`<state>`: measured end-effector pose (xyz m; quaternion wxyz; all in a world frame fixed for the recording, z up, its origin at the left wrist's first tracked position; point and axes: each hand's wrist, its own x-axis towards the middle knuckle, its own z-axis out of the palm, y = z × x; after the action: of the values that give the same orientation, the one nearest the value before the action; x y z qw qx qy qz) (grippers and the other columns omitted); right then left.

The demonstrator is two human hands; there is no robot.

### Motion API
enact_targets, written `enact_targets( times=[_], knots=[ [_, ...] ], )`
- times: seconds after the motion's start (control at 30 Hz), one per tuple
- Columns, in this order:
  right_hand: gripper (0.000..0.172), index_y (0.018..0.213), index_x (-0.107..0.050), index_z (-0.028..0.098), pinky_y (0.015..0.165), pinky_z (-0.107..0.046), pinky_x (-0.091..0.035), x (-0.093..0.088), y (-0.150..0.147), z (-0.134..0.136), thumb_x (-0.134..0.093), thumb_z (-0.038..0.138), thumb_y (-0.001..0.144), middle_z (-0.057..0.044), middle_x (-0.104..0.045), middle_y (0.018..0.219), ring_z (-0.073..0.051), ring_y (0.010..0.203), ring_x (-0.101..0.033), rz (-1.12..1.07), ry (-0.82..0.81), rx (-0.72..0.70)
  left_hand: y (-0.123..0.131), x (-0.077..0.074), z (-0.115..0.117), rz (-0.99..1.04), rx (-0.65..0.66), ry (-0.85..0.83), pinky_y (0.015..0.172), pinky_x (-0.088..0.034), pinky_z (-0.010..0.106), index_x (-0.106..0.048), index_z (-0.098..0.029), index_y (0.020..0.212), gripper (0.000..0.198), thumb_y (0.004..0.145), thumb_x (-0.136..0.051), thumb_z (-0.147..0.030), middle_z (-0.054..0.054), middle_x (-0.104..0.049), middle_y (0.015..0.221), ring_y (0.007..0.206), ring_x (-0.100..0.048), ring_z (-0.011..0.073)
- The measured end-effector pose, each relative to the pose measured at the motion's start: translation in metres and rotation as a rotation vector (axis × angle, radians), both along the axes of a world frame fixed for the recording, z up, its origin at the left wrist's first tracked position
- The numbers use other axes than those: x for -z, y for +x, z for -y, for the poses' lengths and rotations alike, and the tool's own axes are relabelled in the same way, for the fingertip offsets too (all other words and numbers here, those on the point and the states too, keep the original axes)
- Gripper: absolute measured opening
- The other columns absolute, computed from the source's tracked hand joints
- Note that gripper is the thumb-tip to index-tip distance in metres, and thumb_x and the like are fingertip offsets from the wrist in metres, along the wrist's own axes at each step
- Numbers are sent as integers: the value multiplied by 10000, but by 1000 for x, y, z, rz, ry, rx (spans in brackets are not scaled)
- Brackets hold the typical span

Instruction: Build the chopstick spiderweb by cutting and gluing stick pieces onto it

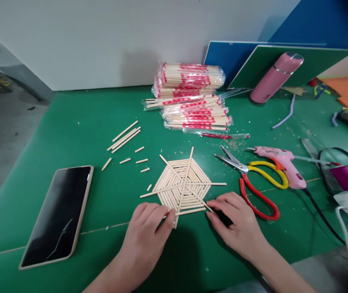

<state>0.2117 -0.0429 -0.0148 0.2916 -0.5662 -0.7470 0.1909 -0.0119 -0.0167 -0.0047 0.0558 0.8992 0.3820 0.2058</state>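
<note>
On a green desk, the fingers of the left hand and right hand, at lower centre, touch the lower edge of a flat hexagonal web of pale wooden sticks. A black-screened phone in a beige case lies lower left. Scissors with yellow and red handles and a pink glue gun lie right of centre; plastic-wrapped red-and-cream chopstick packs are heaped at upper centre.

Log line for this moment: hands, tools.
left hand: at stick web near edge; right hand: at spoke end; scissors: open; glue gun: beside scissors
</note>
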Motion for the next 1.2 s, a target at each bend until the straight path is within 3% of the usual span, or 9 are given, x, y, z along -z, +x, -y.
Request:
enact_targets(
  times=[1.2],
  knots=[
    [142, 866, -639, 202, 611, -301, -420, -1, 0, -1, -530, 216, 775, -40, -601, 740, -160, 680, -539, 41, 11, 6, 3, 4, 3, -29, 14, -36, 613, -364, 311, -572, -132, 879, 198, 814, -392, -79, 45, -567, 744, 667, -467, 165]
  ],
)
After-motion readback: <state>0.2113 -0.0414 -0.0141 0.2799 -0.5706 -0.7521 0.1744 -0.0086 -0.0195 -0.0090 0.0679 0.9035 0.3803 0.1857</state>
